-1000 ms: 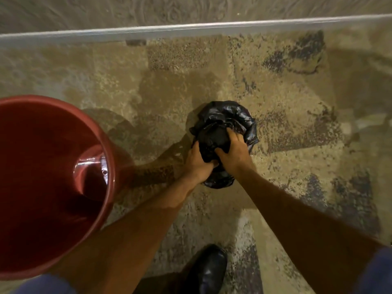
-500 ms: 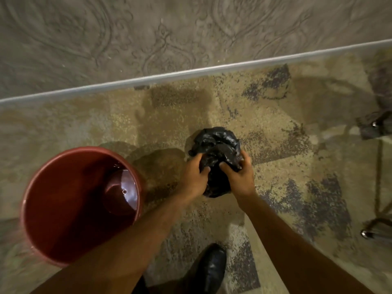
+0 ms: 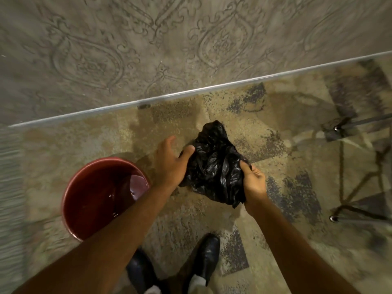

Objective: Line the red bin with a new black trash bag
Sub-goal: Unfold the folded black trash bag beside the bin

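Note:
A crumpled black trash bag (image 3: 214, 164) hangs in the air between my two hands, partly spread out. My left hand (image 3: 171, 162) presses its thumb on the bag's left edge, with the fingers stretched apart. My right hand (image 3: 253, 181) is closed on the bag's right edge. The red bin (image 3: 70, 200) stands upright on the carpet to the lower left of the bag, under my left forearm. It has nothing in it and no bag over its rim.
A patterned beige and grey carpet (image 3: 275, 240) covers the floor. A wall with ornate relief and a pale baseboard (image 3: 191, 93) runs across behind. Metal furniture legs (image 3: 339, 217) stand at the right. My black shoes (image 3: 203, 257) are at the bottom.
The bag was a tight bundle on the floor; it has been lifted and pulled apart. My hands have separated. The camera has risen, so the bin looks smaller and further away.

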